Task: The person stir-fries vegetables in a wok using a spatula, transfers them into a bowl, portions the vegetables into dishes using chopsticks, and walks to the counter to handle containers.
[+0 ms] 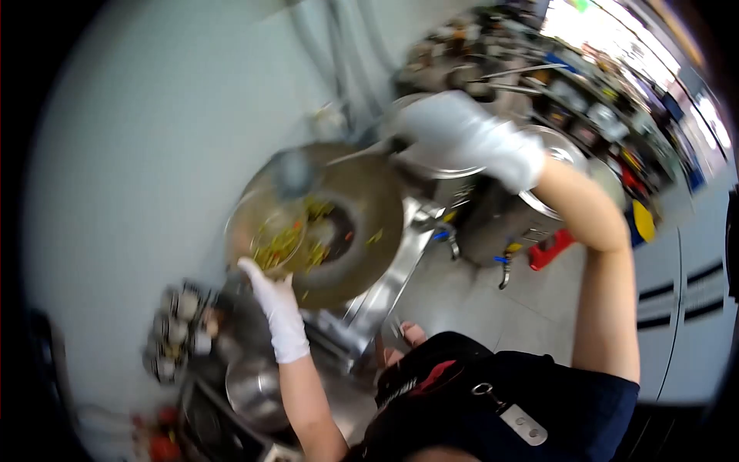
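Observation:
A large wok [377, 192] stands ahead of me, with bits of green and red chopped vegetables scattered inside. My left hand [271, 304], in a white glove, grips the near rim of a see-through bowl [245, 212] over the wok's left side. Green and red chopped vegetables [277, 248] lie in this bowl. In my right hand [450, 131], also gloved and blurred by motion, is the handle of a ladle [295, 174]. The ladle's smeared head hangs above the bowl and the wok's far side. My right fingers are closed, partly hidden behind the glove's back.
Steel pots with taps [504, 223] stand right of the wok. A steel bowl [258, 393] and several small jars [181, 327] are at lower left. Crowded shelves [608, 115] fill the upper right, and a pale wall [138, 154] rises on the left.

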The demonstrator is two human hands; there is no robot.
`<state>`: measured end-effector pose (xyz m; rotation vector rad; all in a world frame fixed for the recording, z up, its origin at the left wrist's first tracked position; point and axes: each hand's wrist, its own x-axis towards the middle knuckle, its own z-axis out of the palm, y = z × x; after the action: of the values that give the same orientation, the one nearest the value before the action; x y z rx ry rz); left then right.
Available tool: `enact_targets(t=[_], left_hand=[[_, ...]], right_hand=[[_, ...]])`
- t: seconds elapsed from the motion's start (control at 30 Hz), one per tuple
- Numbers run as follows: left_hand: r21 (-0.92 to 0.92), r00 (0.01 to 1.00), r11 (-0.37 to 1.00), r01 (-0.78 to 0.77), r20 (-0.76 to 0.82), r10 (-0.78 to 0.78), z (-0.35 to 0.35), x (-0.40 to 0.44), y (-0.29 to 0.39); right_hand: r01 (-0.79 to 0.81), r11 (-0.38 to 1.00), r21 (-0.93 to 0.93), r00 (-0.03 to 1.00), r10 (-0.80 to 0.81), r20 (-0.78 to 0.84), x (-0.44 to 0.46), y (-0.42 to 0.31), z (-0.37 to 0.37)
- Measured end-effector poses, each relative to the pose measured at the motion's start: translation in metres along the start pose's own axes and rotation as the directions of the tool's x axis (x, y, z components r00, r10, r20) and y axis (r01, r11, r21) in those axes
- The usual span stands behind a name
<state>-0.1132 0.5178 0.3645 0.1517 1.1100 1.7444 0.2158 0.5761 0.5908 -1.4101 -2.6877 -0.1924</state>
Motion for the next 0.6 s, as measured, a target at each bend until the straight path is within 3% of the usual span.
enact_targets(t=[0.03, 0.07, 0.1, 0.13, 0.2, 0.27, 0.3, 0.4, 0.43, 0.47, 0.53, 0.57, 0.6], left_hand=[[-0.033, 0.997, 0.996, 0.079, 0.016, -0.079, -0.030, 0.010, 0.010], [0.010, 1.000, 1.000, -0.013, -0.003, 0.013, -0.048, 0.002, 0.019], [0.056, 0.994, 0.993, -0.104, -0.023, 0.105, -0.065, -0.005, 0.027], [0.066, 0.977, 0.975, -0.213, -0.016, 0.215, -0.063, -0.032, 0.041], [0.122, 0.967, 0.960, -0.253, 0.006, 0.255, -0.081, -0.059, 0.064], [0.065, 0.964, 0.963, -0.261, -0.039, 0.264, -0.109, -0.071, 0.077], [0.045, 0.958, 0.957, -0.285, -0.016, 0.286, -0.120, -0.077, 0.082], [-0.022, 0.949, 0.949, -0.314, -0.039, 0.313, -0.153, -0.096, 0.093], [-0.092, 0.949, 0.944, -0.316, -0.056, 0.312, -0.161, -0.102, 0.096], [-0.119, 0.947, 0.939, -0.322, -0.062, 0.316, -0.163, -0.105, 0.098], [-0.168, 0.941, 0.926, -0.337, -0.069, 0.330, -0.166, -0.113, 0.099], [-0.183, 0.941, 0.923, -0.338, -0.046, 0.335, -0.169, -0.113, 0.100], [-0.180, 0.940, 0.923, -0.340, -0.043, 0.337, -0.171, -0.113, 0.101]], right_hand=[[-0.086, 0.994, -0.070, 0.979, 0.098, 0.177, 0.011, -0.012, -0.017], [0.004, 0.992, -0.127, 0.982, 0.020, 0.187, 0.022, -0.004, -0.005], [0.010, 0.991, -0.137, 0.927, 0.042, 0.373, 0.036, -0.009, -0.012], [0.014, 0.990, -0.137, 0.898, 0.048, 0.438, 0.047, -0.011, -0.004], [0.038, 0.983, -0.180, 0.794, 0.080, 0.603, 0.071, -0.021, 0.011], [0.012, 0.979, -0.205, 0.641, 0.150, 0.753, 0.095, -0.043, 0.013], [-0.004, 0.974, -0.225, 0.550, 0.190, 0.813, 0.104, -0.051, 0.015], [0.058, 0.972, -0.227, 0.520, 0.165, 0.838, 0.122, -0.064, 0.031], [0.050, 0.979, -0.197, 0.468, 0.151, 0.871, 0.132, -0.070, 0.043], [0.174, 0.947, -0.270, 0.442, 0.170, 0.881, 0.138, -0.087, 0.046], [0.281, 0.957, -0.069, 0.572, -0.109, 0.813, 0.143, -0.079, 0.086], [0.083, 0.996, -0.032, 0.614, -0.026, 0.789, 0.146, -0.089, 0.111], [0.120, 0.989, 0.085, 0.710, -0.146, 0.689, 0.150, -0.079, 0.141]])
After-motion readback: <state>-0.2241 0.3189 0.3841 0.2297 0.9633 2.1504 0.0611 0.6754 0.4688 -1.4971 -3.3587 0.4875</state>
